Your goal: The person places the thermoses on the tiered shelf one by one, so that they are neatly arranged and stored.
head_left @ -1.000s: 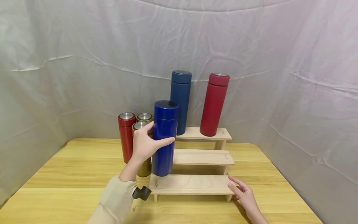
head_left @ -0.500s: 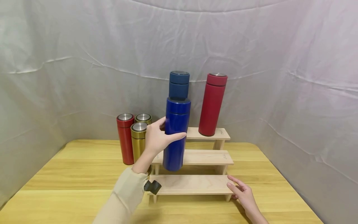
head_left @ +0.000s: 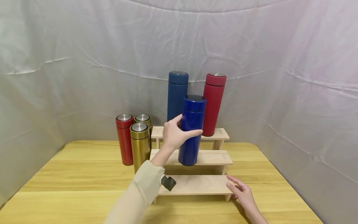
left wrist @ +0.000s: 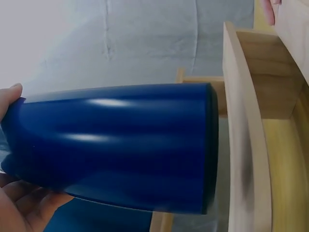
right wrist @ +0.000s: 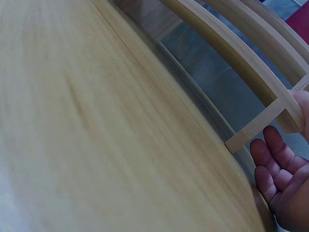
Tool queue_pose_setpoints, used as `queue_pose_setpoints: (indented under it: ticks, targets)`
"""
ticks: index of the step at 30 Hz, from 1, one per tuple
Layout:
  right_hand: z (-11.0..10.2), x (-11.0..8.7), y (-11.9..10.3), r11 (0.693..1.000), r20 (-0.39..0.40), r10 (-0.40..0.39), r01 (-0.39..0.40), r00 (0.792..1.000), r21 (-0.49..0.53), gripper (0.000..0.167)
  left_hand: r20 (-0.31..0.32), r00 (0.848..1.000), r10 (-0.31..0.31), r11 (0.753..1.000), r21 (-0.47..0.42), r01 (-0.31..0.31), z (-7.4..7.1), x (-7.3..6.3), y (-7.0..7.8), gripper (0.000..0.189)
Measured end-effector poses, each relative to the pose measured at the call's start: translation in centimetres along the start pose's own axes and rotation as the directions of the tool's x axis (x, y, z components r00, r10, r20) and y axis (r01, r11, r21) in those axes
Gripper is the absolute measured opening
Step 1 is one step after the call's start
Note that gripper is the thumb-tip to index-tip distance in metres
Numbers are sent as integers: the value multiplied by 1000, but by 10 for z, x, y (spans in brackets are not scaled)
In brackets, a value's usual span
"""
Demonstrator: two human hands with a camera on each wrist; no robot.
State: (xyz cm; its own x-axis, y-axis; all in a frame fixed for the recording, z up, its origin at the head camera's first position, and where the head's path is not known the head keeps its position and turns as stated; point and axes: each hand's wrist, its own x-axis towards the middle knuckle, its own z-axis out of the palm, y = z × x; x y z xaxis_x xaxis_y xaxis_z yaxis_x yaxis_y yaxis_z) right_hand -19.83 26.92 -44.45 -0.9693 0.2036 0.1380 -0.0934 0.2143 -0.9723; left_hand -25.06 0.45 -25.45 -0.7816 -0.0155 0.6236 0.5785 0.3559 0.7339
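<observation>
My left hand (head_left: 174, 134) grips a glossy blue thermos flask (head_left: 193, 121) round its middle, thumb across the front. The flask is nearly upright over the middle step of a three-tier wooden display stand (head_left: 195, 185). In the left wrist view a narrow gap shows between the flask's base and a shelf edge (left wrist: 246, 135). At the stand's lower right end, my right hand (head_left: 244, 196) holds the bottom shelf's corner between thumb and fingers. On the top step stand a matte blue flask (head_left: 177, 96), partly hidden, and a matte red flask (head_left: 213, 99).
Left of the stand, a shiny red flask (head_left: 125, 141) and two gold flasks, the front one (head_left: 139, 146) overlapping the other (head_left: 143, 117), stand on the wooden table (head_left: 70, 186). Grey cloth (head_left: 84, 77) hangs behind and on both sides.
My left hand has carried the glossy blue flask rightward and slightly up, from the stand's left end to in front of the matte red flask. My right hand has stayed at the shelf corner.
</observation>
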Motion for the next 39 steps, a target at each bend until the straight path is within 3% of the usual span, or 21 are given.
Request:
queue_pose_setpoints:
  ticks: [10,19,25,39]
  targets:
    - [0,-1,-1,1000,2,21,-21,1000,0,42,15,1000,18,1000,12,-18,30,6,5,58]
    - [1,0,0,1000,0,17,-17,1000,13,40,24,1000,-11,999,31,11,52,7,12,64]
    - [0,1,0,1000,3,16,-16,1000,11,40,-2,1000,5,997,77,-5,63,8,14,67]
    - [0,1,-1,1000,8,-3,2,1000,27,38,16,1000,3,996,90,-5,82,5,16,61]
